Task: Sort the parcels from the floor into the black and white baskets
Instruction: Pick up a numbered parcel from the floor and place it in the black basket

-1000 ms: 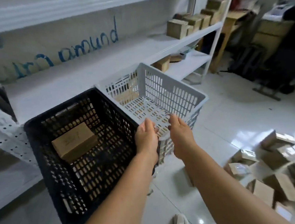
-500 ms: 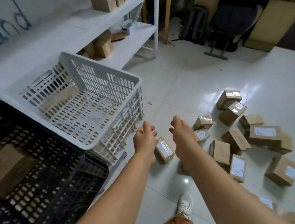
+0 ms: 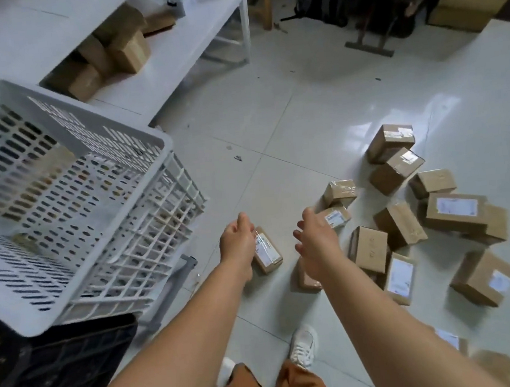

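Many brown taped parcels [image 3: 368,246], scattered.

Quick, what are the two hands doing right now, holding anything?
Left hand: open, holding nothing, above a small parcel on the floor.
Right hand: open, fingers loosely spread, holding nothing.

Both my bare forearms reach forward and down, side by side with a gap between them. My left hand [image 3: 238,239] is loosely curled, knuckles up, and holds nothing. My right hand [image 3: 314,234] is relaxed, fingers slightly bent and spread, thumb toward the left hand, also holding nothing. My two knees and white shoes show below.
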Tool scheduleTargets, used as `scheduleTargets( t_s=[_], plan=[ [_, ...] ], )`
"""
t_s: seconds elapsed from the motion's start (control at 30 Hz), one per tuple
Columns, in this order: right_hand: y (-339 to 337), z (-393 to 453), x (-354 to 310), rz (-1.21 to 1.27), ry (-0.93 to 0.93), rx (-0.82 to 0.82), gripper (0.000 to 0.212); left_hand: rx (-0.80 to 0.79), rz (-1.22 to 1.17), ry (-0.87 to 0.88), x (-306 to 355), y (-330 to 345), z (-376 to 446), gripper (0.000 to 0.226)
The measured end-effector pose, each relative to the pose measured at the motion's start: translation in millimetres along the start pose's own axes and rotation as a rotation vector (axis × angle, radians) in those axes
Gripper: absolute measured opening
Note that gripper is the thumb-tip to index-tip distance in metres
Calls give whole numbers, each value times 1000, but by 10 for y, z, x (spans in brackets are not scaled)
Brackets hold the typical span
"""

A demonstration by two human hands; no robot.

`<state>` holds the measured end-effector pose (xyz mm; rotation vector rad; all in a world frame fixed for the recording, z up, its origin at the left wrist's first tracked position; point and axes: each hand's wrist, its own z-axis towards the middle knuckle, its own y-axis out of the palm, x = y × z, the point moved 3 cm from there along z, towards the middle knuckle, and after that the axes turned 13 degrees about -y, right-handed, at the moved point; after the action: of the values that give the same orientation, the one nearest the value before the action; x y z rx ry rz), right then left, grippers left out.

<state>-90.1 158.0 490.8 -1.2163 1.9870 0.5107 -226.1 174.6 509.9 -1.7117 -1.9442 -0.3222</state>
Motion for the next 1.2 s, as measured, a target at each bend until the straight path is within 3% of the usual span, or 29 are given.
scheduleTargets(
  t_s=[0.37, 0.5, 0.67, 0.77, 1.03, 1.2],
  plan=[
    [186, 1139, 795, -2, 132, 64, 28, -1, 269, -11, -55, 274, 1420, 26],
    [325, 1619, 1291, -32, 195, 122, 29, 13, 389, -9, -175, 331, 2029, 41],
    [521, 2187, 1987, -84, 261, 105, 27, 2, 505, -41, -529, 383, 2899, 32],
    [568, 2523, 2377, -106, 310, 103, 28, -10, 572, -30, -732, 446, 3409, 40],
    [622, 3260, 3325, -187, 365, 112, 49, -33, 750, 12, -1263, 619, 4564, 43],
    [733, 3560, 3810, -189, 412, 135, 62, -31, 833, 31, -1456, 684, 5077, 56]
  ],
)
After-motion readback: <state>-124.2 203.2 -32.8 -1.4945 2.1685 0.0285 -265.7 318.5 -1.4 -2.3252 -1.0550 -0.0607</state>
